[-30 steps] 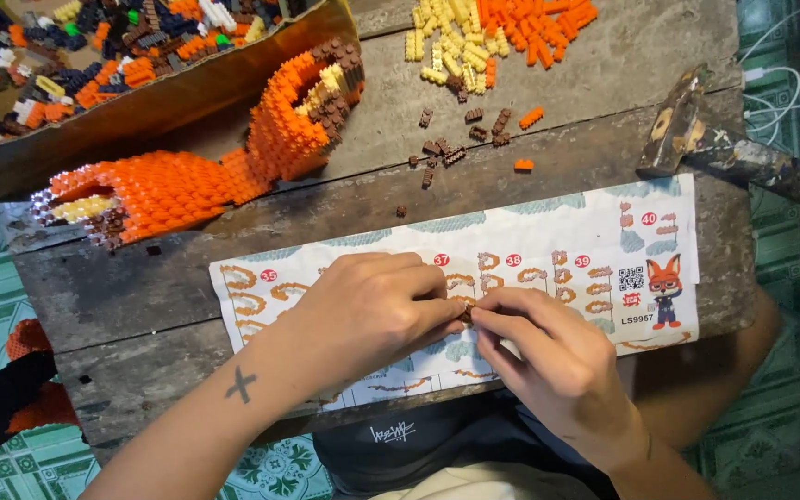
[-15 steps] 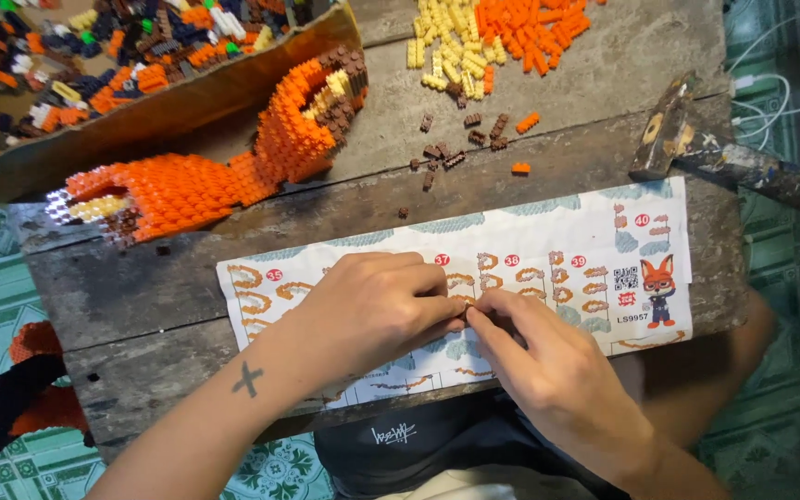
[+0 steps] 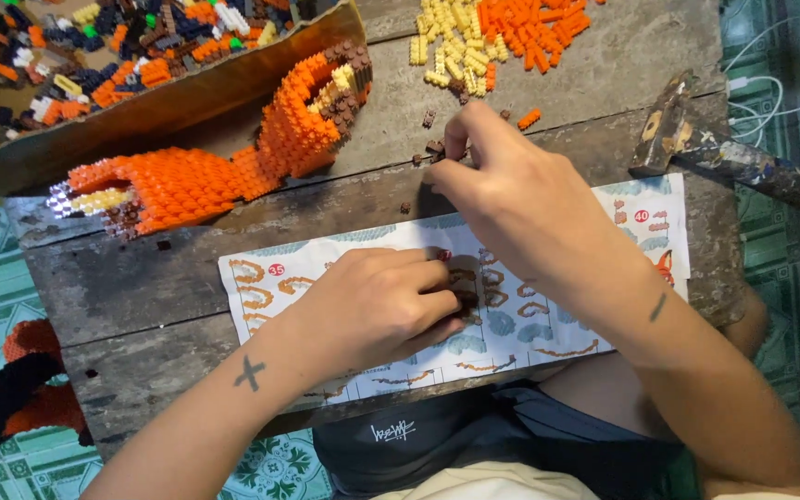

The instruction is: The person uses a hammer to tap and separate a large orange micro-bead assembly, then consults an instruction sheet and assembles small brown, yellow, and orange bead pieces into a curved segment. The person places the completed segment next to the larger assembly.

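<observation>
My left hand (image 3: 377, 306) rests on the paper instruction sheet (image 3: 520, 324), fingers curled around a small brown brick piece that barely shows. My right hand (image 3: 511, 194) reaches across the sheet to the scattered small brown bricks (image 3: 432, 146) on the wooden table (image 3: 141, 278), fingertips pinching among them. Whether it holds a brick is hidden by the fingers. An orange brick model (image 3: 233, 157) with brown and cream parts lies to the upper left of both hands.
A cardboard tray (image 3: 168, 97) of mixed colour bricks sits at the top left. Piles of cream bricks (image 3: 451, 51) and orange bricks (image 3: 534, 28) lie at the top. A hammer (image 3: 724, 157) lies at the right edge. A single orange brick (image 3: 530, 118) sits near my right hand.
My right hand has left the sheet and moved up to the loose brown bricks. My left hand stays on the sheet with its small piece.
</observation>
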